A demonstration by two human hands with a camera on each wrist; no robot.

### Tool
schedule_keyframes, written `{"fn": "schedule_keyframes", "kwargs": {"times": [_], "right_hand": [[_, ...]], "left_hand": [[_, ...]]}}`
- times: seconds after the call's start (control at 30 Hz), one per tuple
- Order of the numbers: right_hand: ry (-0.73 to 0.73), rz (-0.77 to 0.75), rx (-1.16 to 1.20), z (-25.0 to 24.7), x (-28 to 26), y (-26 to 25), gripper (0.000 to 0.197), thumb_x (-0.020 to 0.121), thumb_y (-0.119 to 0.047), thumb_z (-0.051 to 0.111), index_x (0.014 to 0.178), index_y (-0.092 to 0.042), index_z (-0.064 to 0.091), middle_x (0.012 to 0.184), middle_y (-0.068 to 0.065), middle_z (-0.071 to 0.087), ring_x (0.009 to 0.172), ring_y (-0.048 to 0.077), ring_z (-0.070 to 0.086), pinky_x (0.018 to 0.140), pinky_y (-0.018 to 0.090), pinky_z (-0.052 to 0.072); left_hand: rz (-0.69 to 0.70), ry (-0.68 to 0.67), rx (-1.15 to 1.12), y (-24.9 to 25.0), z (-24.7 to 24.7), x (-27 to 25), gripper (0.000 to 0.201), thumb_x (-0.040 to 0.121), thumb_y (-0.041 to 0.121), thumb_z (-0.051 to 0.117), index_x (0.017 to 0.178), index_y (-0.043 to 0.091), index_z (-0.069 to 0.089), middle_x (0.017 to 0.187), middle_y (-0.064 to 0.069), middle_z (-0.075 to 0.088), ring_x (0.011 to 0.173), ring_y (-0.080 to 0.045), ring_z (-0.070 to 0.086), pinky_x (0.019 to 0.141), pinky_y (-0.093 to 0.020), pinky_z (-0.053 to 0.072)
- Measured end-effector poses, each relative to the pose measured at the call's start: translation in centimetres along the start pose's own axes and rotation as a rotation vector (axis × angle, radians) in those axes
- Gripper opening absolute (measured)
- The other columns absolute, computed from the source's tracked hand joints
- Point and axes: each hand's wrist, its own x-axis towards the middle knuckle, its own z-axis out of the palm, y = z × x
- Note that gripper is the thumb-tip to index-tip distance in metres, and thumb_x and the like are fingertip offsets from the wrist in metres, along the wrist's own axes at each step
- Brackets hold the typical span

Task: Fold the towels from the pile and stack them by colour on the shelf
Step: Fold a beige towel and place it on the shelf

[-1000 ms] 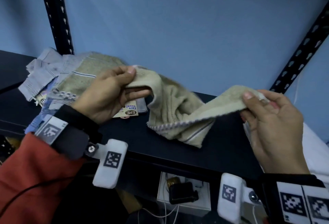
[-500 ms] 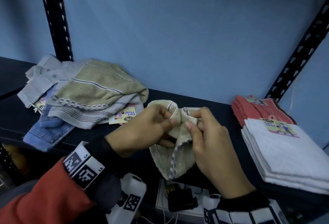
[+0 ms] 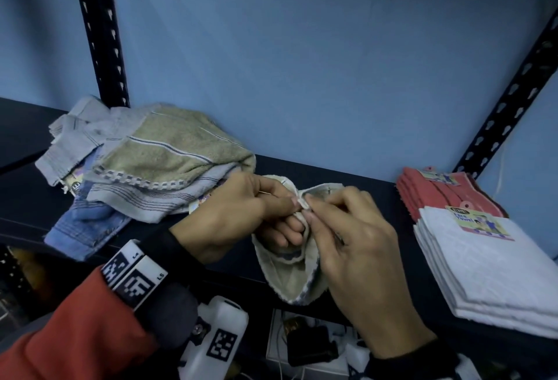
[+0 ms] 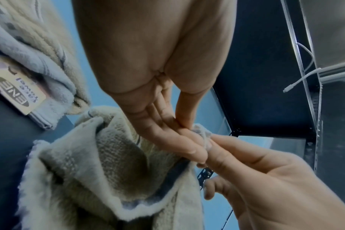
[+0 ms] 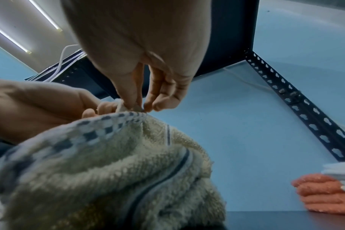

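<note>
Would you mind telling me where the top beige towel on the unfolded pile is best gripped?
Probably at its checkered hem, coming from the front: that edge faces the person and overhangs the grey towel beneath, so fingers could slip under it. Both the left hand and right hand are busy pinching the held towel.

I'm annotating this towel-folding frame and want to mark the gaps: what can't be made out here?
- Beige towel: head view, its pinched corners sit behind the fingers of the left hand and right hand.
- Pile: head view, the lower towels are covered by the top ones, so no count.
- Red stack: head view, partly under the white stack.
- White stack: right wrist view, cut off by the edge.
</note>
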Motion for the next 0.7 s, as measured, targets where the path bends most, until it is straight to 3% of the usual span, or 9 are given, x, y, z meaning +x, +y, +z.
{"fn": "schedule_keyframes", "kwargs": {"times": [0.1,0.2,0.37,0.5,0.7], "right_hand": [[-0.027,0.013,0.035,-0.23,-0.02,0.30,0.018,0.095,-0.013,0.066,0.109,-0.015,0.077,0.106,-0.005,0.059,0.097,0.012,0.053,0.076,0.023,0.047],[-0.124,0.020,0.090,-0.25,-0.09,0.28,0.021,0.099,-0.012,0.059,0.114,-0.016,0.074,0.099,-0.009,0.061,0.095,0.011,0.055,0.079,0.029,0.049],[-0.199,0.047,0.164,-0.49,0.00,-0.36,0.028,0.099,-0.033,0.059,0.118,-0.017,0.073,0.099,-0.013,0.062,0.099,0.011,0.060,0.078,0.029,0.051],[-0.116,0.015,0.123,-0.38,0.07,0.14,0.020,0.094,-0.026,0.064,0.104,-0.014,0.077,0.091,-0.008,0.066,0.089,0.011,0.063,0.073,0.032,0.053],[-0.134,0.046,0.178,-0.48,-0.03,0.36,0.016,0.094,-0.027,0.066,0.092,-0.016,0.078,0.080,-0.011,0.068,0.078,0.011,0.064,0.066,0.031,0.051]], "left_hand": [[-0.015,-0.008,-0.060,0.12,-0.20,-0.09,0.017,0.096,0.007,0.060,0.088,-0.006,0.066,0.074,-0.019,0.072,0.062,-0.023,0.071,0.054,-0.023,0.057],[-0.015,-0.008,-0.073,0.37,-0.26,-0.19,0.019,0.097,0.009,0.060,0.088,-0.006,0.065,0.074,-0.018,0.072,0.063,-0.023,0.072,0.054,-0.022,0.056],[-0.037,-0.008,-0.092,0.55,-0.21,-0.42,0.018,0.097,0.008,0.060,0.085,-0.004,0.061,0.074,-0.021,0.071,0.058,-0.022,0.069,0.053,-0.024,0.058],[-0.027,-0.036,-0.079,0.78,0.04,-0.56,0.019,0.097,0.009,0.060,0.083,-0.003,0.058,0.072,-0.021,0.073,0.058,-0.022,0.071,0.053,-0.025,0.059],[-0.021,-0.031,0.012,0.72,-0.19,-0.53,0.017,0.095,0.012,0.065,0.087,-0.001,0.058,0.078,-0.025,0.074,0.063,-0.031,0.073,0.057,-0.032,0.057]]}}
